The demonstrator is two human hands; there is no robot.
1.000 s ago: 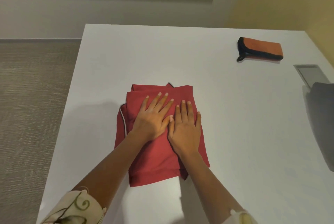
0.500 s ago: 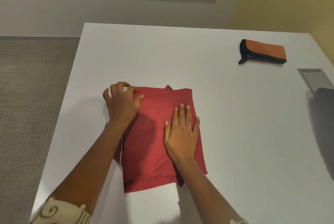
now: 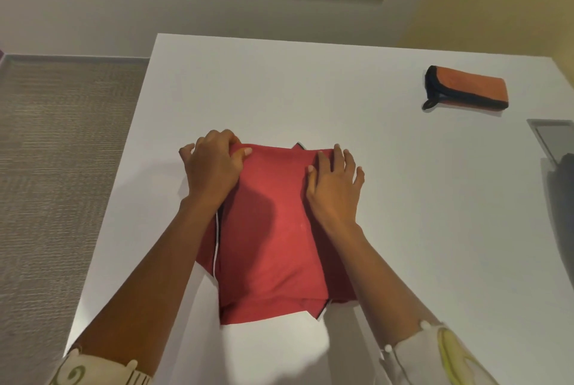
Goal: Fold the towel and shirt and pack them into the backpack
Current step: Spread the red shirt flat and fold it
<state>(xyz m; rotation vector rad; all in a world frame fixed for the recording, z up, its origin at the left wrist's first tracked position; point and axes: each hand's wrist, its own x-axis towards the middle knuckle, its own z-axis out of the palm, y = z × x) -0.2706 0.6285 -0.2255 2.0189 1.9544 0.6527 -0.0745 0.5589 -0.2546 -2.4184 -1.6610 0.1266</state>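
Caller: White table (image 3: 310, 80) in a plain room, carpet (image 3: 62, 167) off to the left, and lying in the middle towards the near edge is the red shirt (image 3: 273, 229), folded down to a thick rectangle!

Analyst: Look at the left hand (image 3: 214, 167). Its fingers (image 3: 223, 136) are curled round the far left corner with the thumb on top, a real grip. I'd say that's to lift the far edge for one more fold.

Caller: And the right hand (image 3: 335, 192)?

Analyst: Flat on the far right corner, fingers (image 3: 338, 154) straight and spread. It's holding nothing, just pressing so the layers don't slide.

Caller: Further out, at the far right of the table, the orange-and-black towel (image 3: 466, 89) sits folded, well apart from the shirt.

Analyst: Parked out of the way, I reckon. That dark bulk cut off at the right edge is probably the backpack (image 3: 563, 213). Nothing packed that I can see.
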